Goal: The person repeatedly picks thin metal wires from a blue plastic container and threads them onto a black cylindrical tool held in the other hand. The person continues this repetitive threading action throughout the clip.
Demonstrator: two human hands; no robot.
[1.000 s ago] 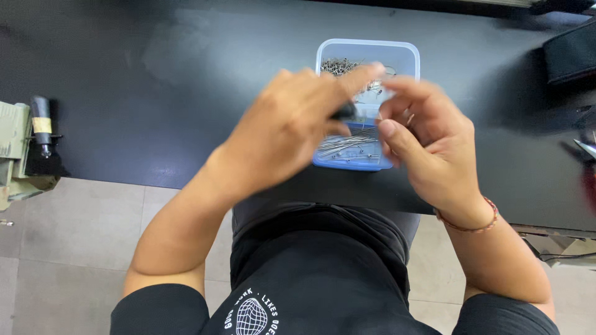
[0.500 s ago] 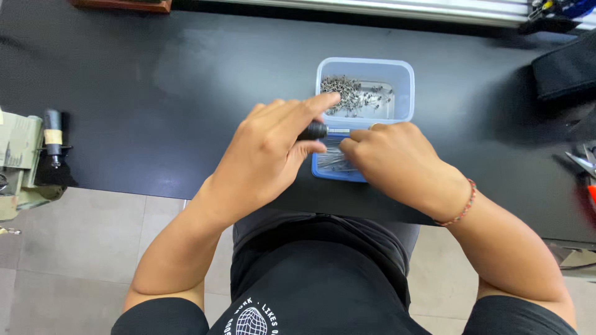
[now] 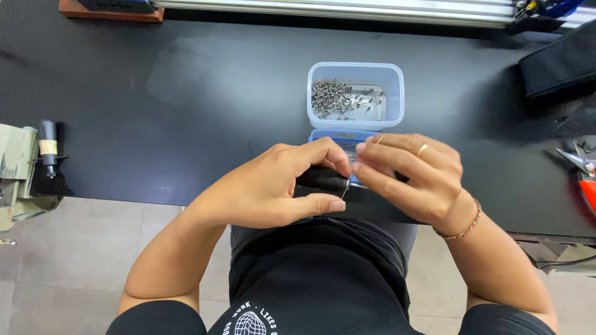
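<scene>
My left hand (image 3: 273, 189) grips a short black cylinder-shaped tool (image 3: 321, 179) above the near edge of the black table (image 3: 155, 93). My right hand (image 3: 413, 177) meets it from the right, its fingertips pinching a thin metal wire (image 3: 345, 192) at the tool's end. Just beyond my hands stands a clear blue-rimmed plastic box (image 3: 355, 95) with several small metal parts (image 3: 335, 98) heaped in its left half. A second blue-edged container (image 3: 338, 136) lies between that box and my hands, mostly hidden by my fingers.
A black bag (image 3: 559, 62) lies at the far right, with scissors-like tools (image 3: 580, 162) and a red item near the right edge. An aluminium rail (image 3: 341, 11) runs along the back. At the left edge sits a beige device with a black cylinder (image 3: 48, 149).
Both hands have drawn back from over the box toward my body, uncovering the box and its metal parts. The black tool and wire stay held between them.
</scene>
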